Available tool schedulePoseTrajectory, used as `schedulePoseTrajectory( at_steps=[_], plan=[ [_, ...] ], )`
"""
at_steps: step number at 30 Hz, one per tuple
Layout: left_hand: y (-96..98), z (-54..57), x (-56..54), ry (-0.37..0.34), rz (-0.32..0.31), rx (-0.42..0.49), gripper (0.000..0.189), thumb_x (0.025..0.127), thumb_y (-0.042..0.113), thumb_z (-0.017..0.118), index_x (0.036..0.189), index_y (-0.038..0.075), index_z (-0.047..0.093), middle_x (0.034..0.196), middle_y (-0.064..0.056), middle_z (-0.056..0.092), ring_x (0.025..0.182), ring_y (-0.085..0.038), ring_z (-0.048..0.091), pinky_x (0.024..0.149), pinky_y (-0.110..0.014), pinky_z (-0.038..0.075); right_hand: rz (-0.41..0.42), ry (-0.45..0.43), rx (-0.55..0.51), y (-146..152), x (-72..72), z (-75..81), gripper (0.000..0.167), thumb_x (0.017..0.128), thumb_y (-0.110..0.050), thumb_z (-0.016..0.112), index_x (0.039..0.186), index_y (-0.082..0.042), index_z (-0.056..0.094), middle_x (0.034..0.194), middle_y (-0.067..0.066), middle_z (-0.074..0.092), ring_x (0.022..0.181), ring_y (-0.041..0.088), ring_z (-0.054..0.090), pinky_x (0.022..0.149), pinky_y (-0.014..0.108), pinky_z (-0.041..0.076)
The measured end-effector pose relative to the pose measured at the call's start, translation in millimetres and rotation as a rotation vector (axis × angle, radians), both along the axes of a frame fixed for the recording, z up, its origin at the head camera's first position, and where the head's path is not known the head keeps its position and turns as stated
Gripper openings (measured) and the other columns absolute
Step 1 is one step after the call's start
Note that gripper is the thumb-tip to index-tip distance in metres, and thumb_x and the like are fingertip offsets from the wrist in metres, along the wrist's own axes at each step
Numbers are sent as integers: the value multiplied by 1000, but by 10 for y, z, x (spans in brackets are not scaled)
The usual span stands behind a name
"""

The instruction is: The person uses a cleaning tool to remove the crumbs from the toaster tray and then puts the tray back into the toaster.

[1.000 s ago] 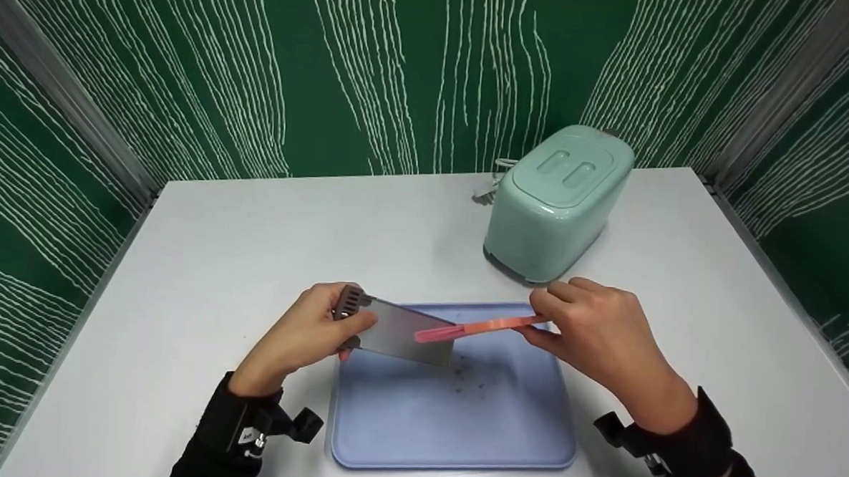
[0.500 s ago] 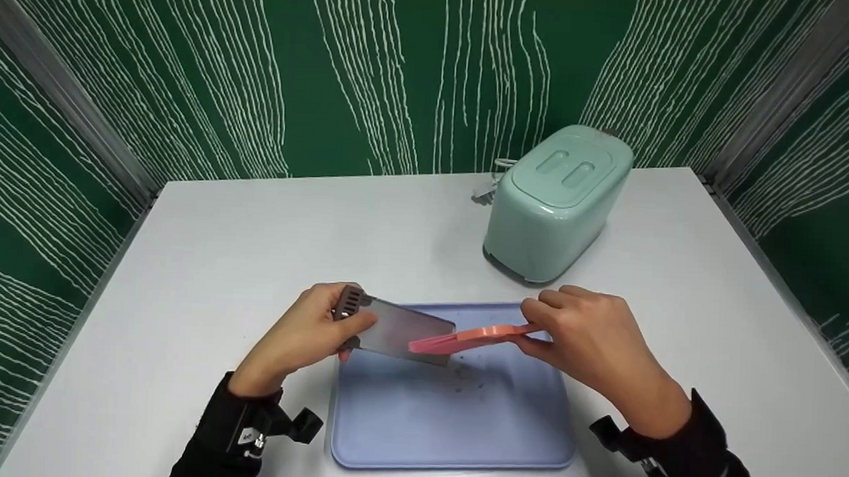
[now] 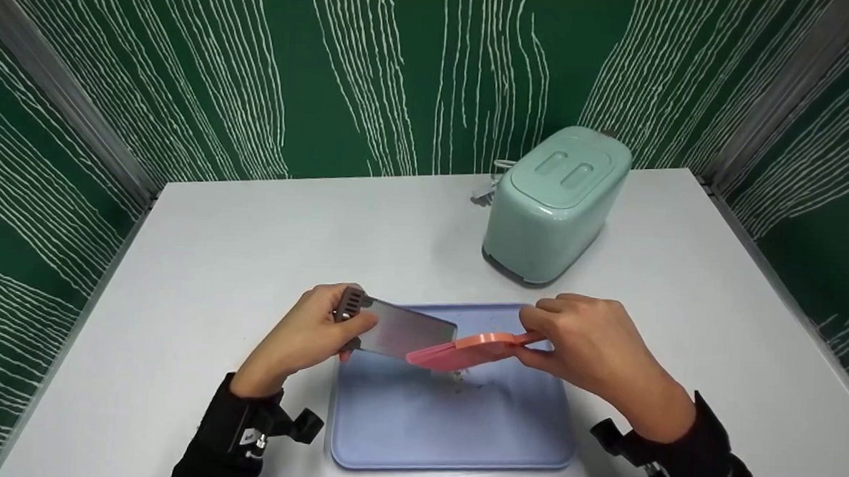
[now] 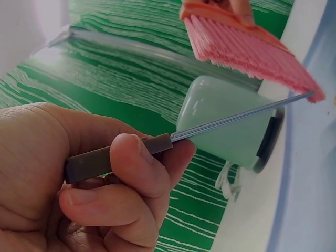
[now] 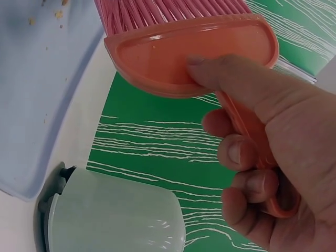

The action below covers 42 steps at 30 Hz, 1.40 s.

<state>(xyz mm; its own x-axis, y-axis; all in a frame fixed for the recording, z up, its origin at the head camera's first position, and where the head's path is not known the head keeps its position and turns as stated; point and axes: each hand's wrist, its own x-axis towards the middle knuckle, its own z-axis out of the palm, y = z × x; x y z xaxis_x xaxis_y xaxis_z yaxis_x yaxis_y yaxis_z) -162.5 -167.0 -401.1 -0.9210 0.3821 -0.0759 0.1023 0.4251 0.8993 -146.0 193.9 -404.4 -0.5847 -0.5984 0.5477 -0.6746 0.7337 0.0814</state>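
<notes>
My left hand (image 3: 306,334) grips a flat metal crumb tray (image 3: 406,329) by its dark slotted end, thumb on top. The tray slants down to the right over a blue serving tray (image 3: 451,444). My right hand (image 3: 592,346) holds an orange hand brush (image 3: 495,339) by its handle. Its pink bristles (image 4: 241,47) lie at the metal tray's far end, overlapping that corner in the head view. In the right wrist view the thumb presses on the orange brush head (image 5: 157,58). Small tan crumbs (image 5: 59,13) lie on the blue tray.
A mint-green toaster (image 3: 558,208) stands behind the blue tray on the right of the white table (image 3: 274,239). Its white cord (image 3: 485,191) lies beside it at the back. Green walls (image 3: 374,78) with white streaks enclose the table.
The brush has swept down toward me over the metal tray's far end, and its head has turned to show more bristle. My left hand and the metal tray stay almost still.
</notes>
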Motion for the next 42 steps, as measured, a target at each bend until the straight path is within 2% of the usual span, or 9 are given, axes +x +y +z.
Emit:
schedulePoseTrajectory(
  at_steps=[4, 9, 14, 20, 28, 36, 42],
  plan=[
    [1, -6, -6, 2, 4, -7, 20, 101, 13, 68, 85, 7, 59, 65, 1, 55, 48, -14, 60, 54, -20, 43, 4, -4, -20, 18, 15, 45, 46, 66, -27, 102, 71, -20, 57, 62, -11, 52, 56, 4, 45, 48, 19, 32],
    [8, -3, -5, 3, 0, -17, 17, 102, 14, 69, 88, 7, 63, 65, 2, 56, 48, -14, 59, 53, -20, 42, -3, 52, -49, 34, 14, 82, 43, 69, -30, 101, 72, -21, 59, 64, -12, 56, 57, 4, 47, 48, 18, 34],
    [8, 8, 3, -9, -11, -6, 17, 102, 14, 68, 88, 7, 61, 66, 2, 56, 48, -13, 59, 55, -20, 44, -24, 152, -117, 51, -5, 89, 41, 66, -22, 101, 76, -20, 61, 67, -11, 59, 59, 7, 50, 47, 23, 40],
    [11, 14, 8, -10, -27, 9, 19, 103, 14, 68, 87, 7, 60, 66, 2, 55, 48, -13, 59, 54, -21, 45, -51, 218, -182, 55, -54, 46, 41, 62, -11, 99, 74, -19, 60, 67, -8, 56, 60, 10, 44, 47, 25, 37],
    [18, 16, 12, -22, -23, 12, 21, 103, 14, 68, 85, 8, 58, 67, 3, 53, 48, -13, 59, 54, -21, 45, -50, 197, -146, 62, -79, 21, 36, 66, -8, 95, 76, -19, 61, 70, -8, 60, 62, 11, 45, 48, 25, 41],
    [13, 22, 11, -25, -26, 16, 18, 103, 14, 69, 89, 7, 60, 67, 2, 54, 49, -13, 58, 54, -21, 45, -67, 143, -87, 74, -80, 7, 42, 63, -11, 98, 76, -19, 59, 71, -10, 61, 63, 10, 46, 49, 24, 41],
    [8, 29, 15, -29, -23, 27, 18, 102, 13, 67, 88, 6, 60, 66, 2, 53, 48, -13, 58, 53, -21, 45, -56, 115, -52, 75, -76, 8, 46, 61, -12, 99, 74, -19, 56, 68, -10, 57, 63, 11, 49, 48, 23, 40]
  ],
)
